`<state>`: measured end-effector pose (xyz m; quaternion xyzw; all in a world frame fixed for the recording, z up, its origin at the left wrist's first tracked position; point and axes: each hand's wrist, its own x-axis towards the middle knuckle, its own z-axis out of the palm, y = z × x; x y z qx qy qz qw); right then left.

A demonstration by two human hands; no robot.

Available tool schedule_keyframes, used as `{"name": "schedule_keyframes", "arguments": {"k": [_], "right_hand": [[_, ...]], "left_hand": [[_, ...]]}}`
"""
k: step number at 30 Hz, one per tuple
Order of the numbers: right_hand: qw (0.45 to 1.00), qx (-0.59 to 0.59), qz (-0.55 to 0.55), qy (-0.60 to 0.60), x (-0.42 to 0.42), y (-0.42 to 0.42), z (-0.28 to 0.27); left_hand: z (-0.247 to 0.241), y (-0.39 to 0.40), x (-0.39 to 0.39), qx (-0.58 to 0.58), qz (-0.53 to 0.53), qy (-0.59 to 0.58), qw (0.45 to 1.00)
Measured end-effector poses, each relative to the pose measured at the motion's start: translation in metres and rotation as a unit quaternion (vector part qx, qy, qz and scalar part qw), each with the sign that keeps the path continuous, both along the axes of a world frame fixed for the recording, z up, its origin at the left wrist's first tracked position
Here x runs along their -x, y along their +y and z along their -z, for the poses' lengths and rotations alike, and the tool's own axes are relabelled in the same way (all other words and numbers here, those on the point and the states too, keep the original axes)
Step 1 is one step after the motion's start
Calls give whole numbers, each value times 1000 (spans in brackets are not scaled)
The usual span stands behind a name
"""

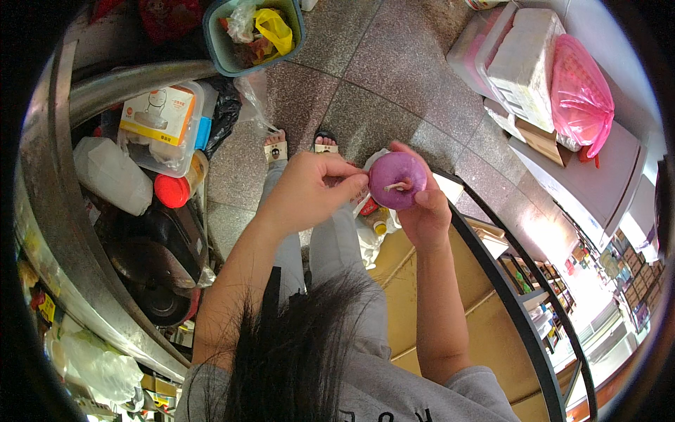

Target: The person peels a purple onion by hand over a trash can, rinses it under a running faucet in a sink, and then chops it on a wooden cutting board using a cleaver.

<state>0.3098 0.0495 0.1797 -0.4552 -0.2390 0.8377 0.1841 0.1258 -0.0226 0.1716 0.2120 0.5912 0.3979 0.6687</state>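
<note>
My right hand (pixel 430 219) holds a red onion (pixel 399 182) from its right side, with the thumb over the near edge. The onion is smooth and purple, and its dry tan neck points up towards me. At its left edge, the thumb and forefinger of my left hand (pixel 308 195) pinch together. Whether a bit of skin is between those fingertips is hidden. Both hands are above my lap. Below the onion, a white plastic bag (pixel 372 248) is partly covered, with a yellow-capped bottle (pixel 378 224) by it.
A blue-rimmed bin (pixel 211 39) with plastic waste stands ahead. At left, a metal-edged counter (pixel 105 279) overhangs a clear lidded box (pixel 182 163) and a red-lidded jar (pixel 172 191). At right are a black-framed bench (pixel 453 285), a foam box (pixel 519 63) and a pink bag (pixel 582 95).
</note>
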Motion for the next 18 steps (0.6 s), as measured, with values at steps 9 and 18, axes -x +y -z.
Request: {"name": "schedule_keyframes", "arguments": {"k": [9,18], "right_hand": [[997,-40,64,24,14,-5,9],[999,13,39,13,25,-4,16]], "left_hand": [[-13,-2,-19,44,-167,2,985],[4,-4,-9,30,-229,-68,971]]}}
